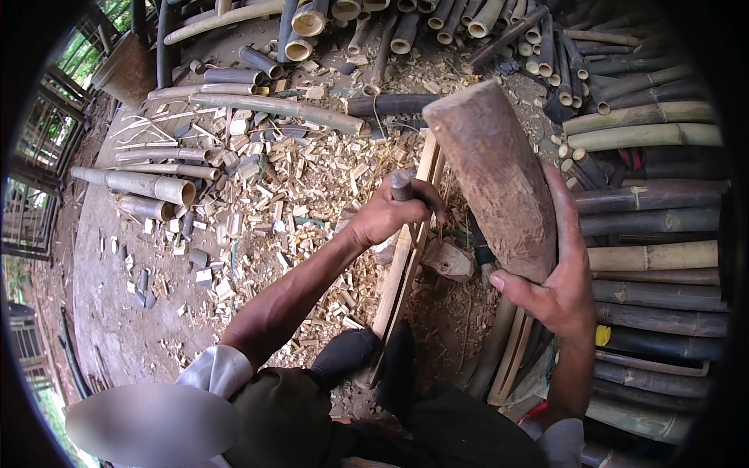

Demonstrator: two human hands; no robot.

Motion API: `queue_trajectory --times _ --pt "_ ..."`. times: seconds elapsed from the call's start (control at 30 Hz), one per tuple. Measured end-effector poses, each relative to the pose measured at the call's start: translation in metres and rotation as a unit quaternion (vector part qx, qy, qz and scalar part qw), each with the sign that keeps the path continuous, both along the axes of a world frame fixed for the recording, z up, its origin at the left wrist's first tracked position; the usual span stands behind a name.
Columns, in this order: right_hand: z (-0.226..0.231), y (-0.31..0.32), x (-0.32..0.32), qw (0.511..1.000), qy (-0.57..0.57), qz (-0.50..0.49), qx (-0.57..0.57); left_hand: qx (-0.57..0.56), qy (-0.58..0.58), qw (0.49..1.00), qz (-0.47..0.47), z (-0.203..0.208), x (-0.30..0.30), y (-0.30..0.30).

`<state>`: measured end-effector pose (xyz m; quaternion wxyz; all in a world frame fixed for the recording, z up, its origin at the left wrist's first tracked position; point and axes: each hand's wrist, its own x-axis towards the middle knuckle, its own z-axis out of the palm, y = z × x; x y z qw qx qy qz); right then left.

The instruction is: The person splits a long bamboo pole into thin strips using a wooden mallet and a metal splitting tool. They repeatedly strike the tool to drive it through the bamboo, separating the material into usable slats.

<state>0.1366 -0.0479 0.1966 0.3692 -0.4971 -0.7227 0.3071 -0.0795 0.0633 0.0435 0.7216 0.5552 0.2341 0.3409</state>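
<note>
My left hand [388, 216] is closed around a chisel [401, 187], its round dark butt sticking up above the fist. The chisel stands over a long pale bamboo length [396, 282] with a narrow slot cut along it; whether the tip touches is hard to make out. Raised to the right of it is a thick, rough wooden mallet [499, 175], which my right hand [555, 288] grips near its lower end. Beneath the bamboo sits a chunky wooden block [449, 259]. The bamboo's near end lies between my dark-shod feet [347, 355].
Wood chips [289, 203] cover the ground ahead and to the left. Cut bamboo tubes [152, 186] lie at the left. Stacked bamboo poles [655, 257] line the right side, and more tubes [312, 19] are piled at the back. Another slotted length [511, 359] rests by my right leg.
</note>
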Motion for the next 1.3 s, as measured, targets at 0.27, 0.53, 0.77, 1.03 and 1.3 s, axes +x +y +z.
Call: queue_trajectory --times 0.27,0.53,0.77,1.03,1.3 --pt "0.047 0.009 -0.020 0.944 -0.313 0.015 -0.104 0.140 0.127 0.981 -0.038 0.003 0.020 -0.010" --pt "0.029 0.006 -0.017 0.954 -0.275 -0.015 -0.114 0.114 0.054 0.989 -0.080 -0.006 0.044 -0.009" --pt "0.047 0.001 -0.008 0.983 -0.171 -0.050 0.048 0.076 0.025 0.993 -0.085 -0.006 0.053 -0.005" --pt "0.020 0.008 -0.003 0.974 -0.207 -0.045 -0.082 -0.007 0.029 0.998 -0.060 0.002 0.053 -0.004" --pt "0.001 0.015 -0.008 0.978 -0.177 -0.037 -0.105 0.028 0.010 0.997 -0.069 0.002 0.055 -0.003"
